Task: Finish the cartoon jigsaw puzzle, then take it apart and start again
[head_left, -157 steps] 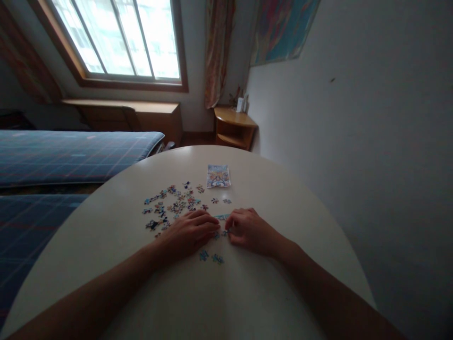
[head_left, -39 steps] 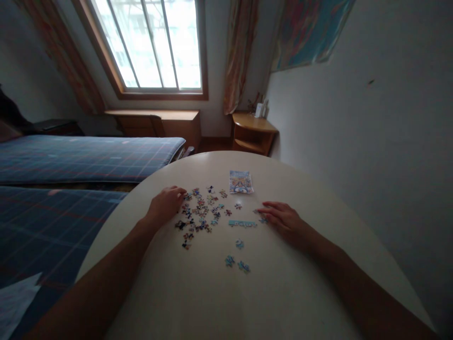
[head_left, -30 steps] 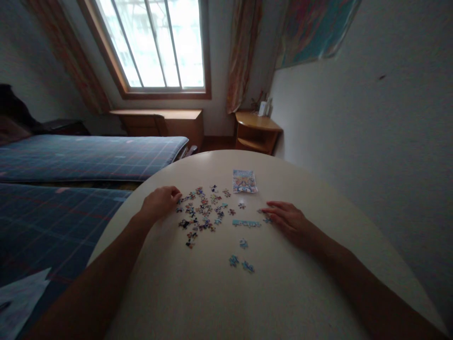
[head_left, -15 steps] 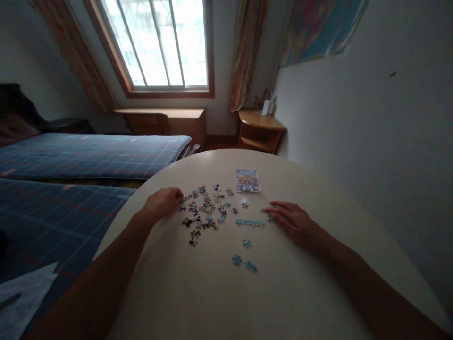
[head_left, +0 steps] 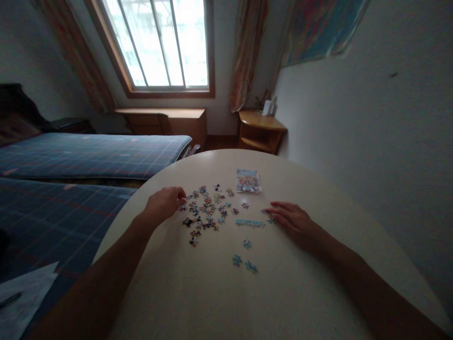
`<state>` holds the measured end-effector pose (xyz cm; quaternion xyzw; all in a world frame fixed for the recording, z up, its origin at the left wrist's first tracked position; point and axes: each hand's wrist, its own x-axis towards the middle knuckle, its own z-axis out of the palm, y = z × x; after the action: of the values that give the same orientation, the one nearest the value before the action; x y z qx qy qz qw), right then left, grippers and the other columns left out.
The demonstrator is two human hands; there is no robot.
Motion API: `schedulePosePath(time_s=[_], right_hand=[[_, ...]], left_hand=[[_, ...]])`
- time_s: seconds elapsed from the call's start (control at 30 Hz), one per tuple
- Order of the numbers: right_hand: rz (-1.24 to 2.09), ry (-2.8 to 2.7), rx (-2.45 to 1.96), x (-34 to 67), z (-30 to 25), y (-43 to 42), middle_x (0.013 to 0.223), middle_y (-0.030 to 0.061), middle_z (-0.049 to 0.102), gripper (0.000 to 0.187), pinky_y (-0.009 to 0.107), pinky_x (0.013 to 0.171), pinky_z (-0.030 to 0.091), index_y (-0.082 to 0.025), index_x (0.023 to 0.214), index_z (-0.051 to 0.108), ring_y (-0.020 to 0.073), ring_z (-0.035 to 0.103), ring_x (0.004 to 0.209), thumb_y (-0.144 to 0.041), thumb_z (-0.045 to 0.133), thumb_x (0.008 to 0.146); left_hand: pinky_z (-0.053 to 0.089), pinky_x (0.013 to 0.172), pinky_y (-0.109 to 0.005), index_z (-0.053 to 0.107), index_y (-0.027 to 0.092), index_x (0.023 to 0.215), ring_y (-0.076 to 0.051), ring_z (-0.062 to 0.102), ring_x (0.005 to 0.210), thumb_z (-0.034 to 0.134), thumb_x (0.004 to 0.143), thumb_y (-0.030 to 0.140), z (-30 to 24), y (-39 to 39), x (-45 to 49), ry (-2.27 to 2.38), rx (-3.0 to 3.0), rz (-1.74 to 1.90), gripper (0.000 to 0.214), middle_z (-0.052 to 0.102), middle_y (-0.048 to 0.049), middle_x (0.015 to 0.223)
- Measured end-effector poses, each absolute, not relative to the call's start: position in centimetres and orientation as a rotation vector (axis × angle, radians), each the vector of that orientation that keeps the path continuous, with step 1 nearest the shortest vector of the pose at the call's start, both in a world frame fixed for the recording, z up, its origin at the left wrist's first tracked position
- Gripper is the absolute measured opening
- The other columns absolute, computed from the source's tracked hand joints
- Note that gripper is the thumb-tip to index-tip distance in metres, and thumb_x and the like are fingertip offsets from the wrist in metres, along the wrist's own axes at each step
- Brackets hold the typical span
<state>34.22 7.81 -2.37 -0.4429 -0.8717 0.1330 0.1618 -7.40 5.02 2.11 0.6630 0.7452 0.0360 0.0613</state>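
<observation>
My left hand [head_left: 164,204] is at the left edge of a loose pile of jigsaw pieces [head_left: 208,208], its fingers curled together. What lies between those fingertips is too small to make out. My right hand [head_left: 292,219] rests flat on the table with fingers stretched out. Its fingertips touch or nearly touch a small jigsaw piece [head_left: 264,211], and a blue piece [head_left: 271,220] lies just below them. Left of that hand is a joined strip of light blue pieces [head_left: 249,223]. Several blue pieces, one a single piece [head_left: 247,243], lie nearer to me.
A printed picture sheet [head_left: 248,181] lies beyond the strip on the round cream table [head_left: 304,283]. Beds with blue plaid covers [head_left: 88,153] stand at the left, with paper and a pen [head_left: 10,300] nearby. The white wall [head_left: 354,127] runs close on the right.
My left hand has shifted very slightly to the right at the pile's edge, its fingertips still together. My right hand and the pieces near it look the same.
</observation>
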Motion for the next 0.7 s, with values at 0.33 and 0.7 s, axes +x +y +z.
schedulePosePath(time_s=[0.33,0.7], right_hand=[[0.372,-2.49,-1.248,34.3,-2.4,7.8,0.139,0.0072,0.057,0.047,0.057,0.109,0.038,-0.033,0.128,0.064,0.0298,0.049,0.13,-0.05,0.029,0.101],[0.356,-2.484,-1.236,34.3,-2.3,7.7,0.138,0.0082,0.058,0.047,0.058,0.107,0.039,-0.033,0.127,0.064,0.0306,0.051,0.129,-0.051,0.029,0.101]], left_hand=[[0.041,0.061,-0.023,0.074,0.025,0.091,-0.016,0.064,0.074,0.063,0.084,0.033,2.5,4.0,-3.5,1.804,2.163,0.182,0.015,0.071,-0.0007,0.085],[0.043,0.07,-0.023,0.075,0.024,0.093,-0.015,0.062,0.078,0.062,0.089,0.023,1.7,3.9,-2.3,1.421,2.377,0.311,0.014,0.069,-0.0019,0.093]])
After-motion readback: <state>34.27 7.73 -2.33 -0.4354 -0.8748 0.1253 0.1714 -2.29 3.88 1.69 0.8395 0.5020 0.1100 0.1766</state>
